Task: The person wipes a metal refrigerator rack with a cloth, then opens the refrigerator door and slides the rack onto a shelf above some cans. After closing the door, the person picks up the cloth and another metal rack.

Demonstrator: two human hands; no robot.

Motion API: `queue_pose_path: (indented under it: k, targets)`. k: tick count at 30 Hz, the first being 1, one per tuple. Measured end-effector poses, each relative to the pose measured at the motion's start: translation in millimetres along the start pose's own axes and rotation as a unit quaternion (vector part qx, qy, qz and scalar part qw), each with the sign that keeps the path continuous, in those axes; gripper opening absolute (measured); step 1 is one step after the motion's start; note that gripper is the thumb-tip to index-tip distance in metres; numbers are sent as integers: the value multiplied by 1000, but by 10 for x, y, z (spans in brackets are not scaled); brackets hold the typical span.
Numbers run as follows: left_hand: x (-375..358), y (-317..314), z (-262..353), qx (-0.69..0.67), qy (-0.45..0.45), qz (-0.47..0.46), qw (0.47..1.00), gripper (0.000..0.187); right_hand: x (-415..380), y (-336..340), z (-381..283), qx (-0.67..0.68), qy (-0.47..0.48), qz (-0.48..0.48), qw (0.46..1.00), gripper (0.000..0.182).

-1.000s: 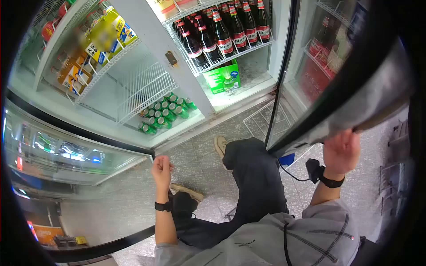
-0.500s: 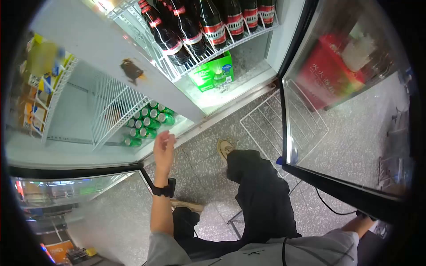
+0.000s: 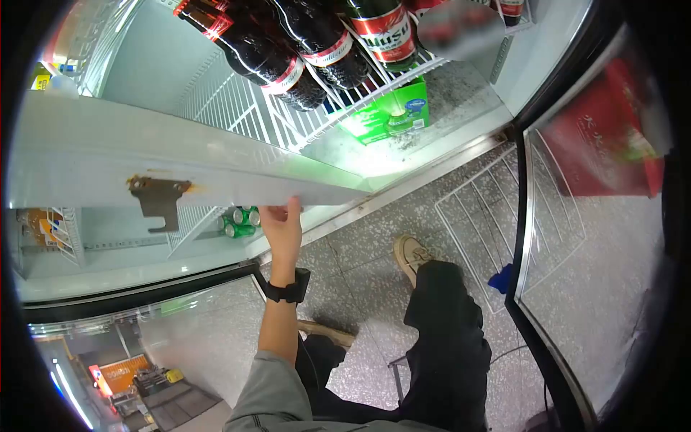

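Observation:
My left hand [image 3: 282, 229], with a black watch [image 3: 289, 288] on its wrist, reaches up to the white upright divider [image 3: 237, 169] of the fridge. Its thumb overlaps the divider's lower edge, while the fingertips are hidden behind it. Close to the left of these fingers, green cans [image 3: 240, 229] lie stacked on the fridge floor, partly covered by the divider. My right hand is out of view.
Dark beer bottles [image 3: 317, 54] lie tilted on a wire shelf [image 3: 306, 133] over a green carton [image 3: 392, 115]. The right glass door [image 3: 529, 237] stands open. A loose wire rack [image 3: 461, 209] lies on the floor. A rusty bracket [image 3: 160, 198] is fixed to the divider.
My view has moved closer to the fridge, and the divider now covers many of the cans. My left hand has come up to the divider's edge. The right arm has left the view.

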State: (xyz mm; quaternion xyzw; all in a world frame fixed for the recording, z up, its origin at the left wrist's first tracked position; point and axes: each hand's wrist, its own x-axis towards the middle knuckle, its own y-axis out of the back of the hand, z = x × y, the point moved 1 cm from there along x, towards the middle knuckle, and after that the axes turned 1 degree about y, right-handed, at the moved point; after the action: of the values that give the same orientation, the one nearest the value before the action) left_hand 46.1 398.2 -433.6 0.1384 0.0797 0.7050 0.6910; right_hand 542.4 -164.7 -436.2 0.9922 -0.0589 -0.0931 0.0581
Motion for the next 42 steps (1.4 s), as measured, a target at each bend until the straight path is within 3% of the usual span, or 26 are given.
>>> queue_pose_path:
  k: [3, 17, 21, 25, 27, 29, 35, 39, 42]
  targets:
    - [-29, -43, -72, 0, -49, 14, 999, 43, 38, -68, 265, -24, -24, 0, 999, 39]
    - [-55, -68, -103, 32, -79, 22, 996, 35, 176, -289, 639, -74, -62, -41, 994, 43]
    - [-10, -31, -151, 7, -67, -10, 998, 44, 196, -325, 492, -75, -45, -69, 994, 44]
    - [-105, -172, -145, 84, -53, 72, 992, 43, 173, -495, 150, -63, -7, -137, 988, 45]
    - [-145, -139, 44, 170, -10, 63, 983, 47, 127, -589, -131, -38, 27, -187, 981, 46]
    - [-202, -43, 25, 55, -25, 6, 998, 64, 39, -629, -463, 0, 68, -241, 968, 46]
    - [-767, 822, 158, 44, 49, 12, 998, 87, -322, -476, -1580, 175, 173, -451, 858, 48]
    - [-1093, 1584, 278, 9, 52, 99, 994, 87, -645, -327, -2183, 290, 194, -618, 704, 49]
    - [-1341, 2008, 377, -20, 53, 130, 990, 84, -1058, -395, -2457, 328, 175, -743, 556, 50]
